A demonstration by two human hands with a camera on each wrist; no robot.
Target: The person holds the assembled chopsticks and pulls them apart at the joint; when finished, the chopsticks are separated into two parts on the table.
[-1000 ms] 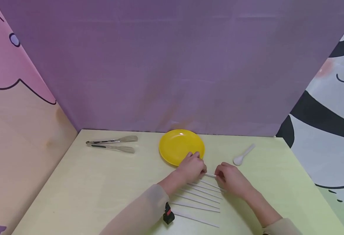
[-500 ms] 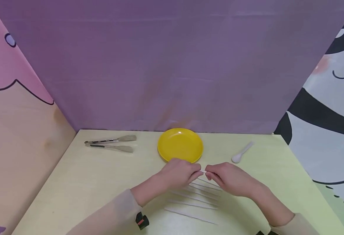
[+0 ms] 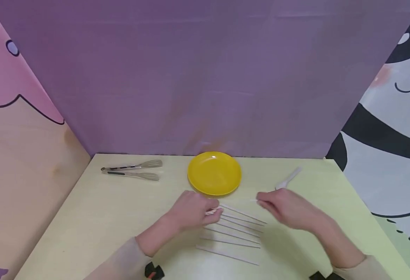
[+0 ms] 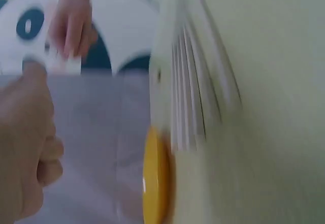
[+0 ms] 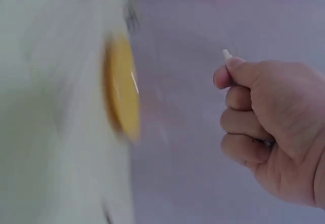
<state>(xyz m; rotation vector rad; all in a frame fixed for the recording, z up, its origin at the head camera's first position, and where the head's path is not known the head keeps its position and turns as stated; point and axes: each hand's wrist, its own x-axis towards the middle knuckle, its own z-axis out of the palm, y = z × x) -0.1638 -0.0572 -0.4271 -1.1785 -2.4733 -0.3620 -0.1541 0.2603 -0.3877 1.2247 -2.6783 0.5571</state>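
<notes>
Several thin white sticks (image 3: pixel 231 242) lie side by side on the pale table, below the yellow plate (image 3: pixel 214 173). My left hand (image 3: pixel 191 209), just below the plate, grips a short white piece (image 3: pixel 212 211) between thumb and fingers. Off to the right, my right hand (image 3: pixel 290 208) pinches another white piece, whose small, rough-looking tip (image 5: pixel 226 55) sticks out past thumb and forefinger in the right wrist view. The other fingers of that hand are curled in. A gap separates the hands. Most of both pieces is hidden by the fingers, and the left wrist view is blurred.
Metal tongs (image 3: pixel 131 171) with whisk-like ends lie at the back left of the table. A white spoon (image 3: pixel 290 177) is at the back right, its bowl partly behind my right hand. Purple cloth (image 3: pixel 205 77) hangs along the back edge.
The hands came together on one white stick, bent over it, then moved apart, left hand leftward and right hand rightward, each with a white piece. The sticks on the table stay put.
</notes>
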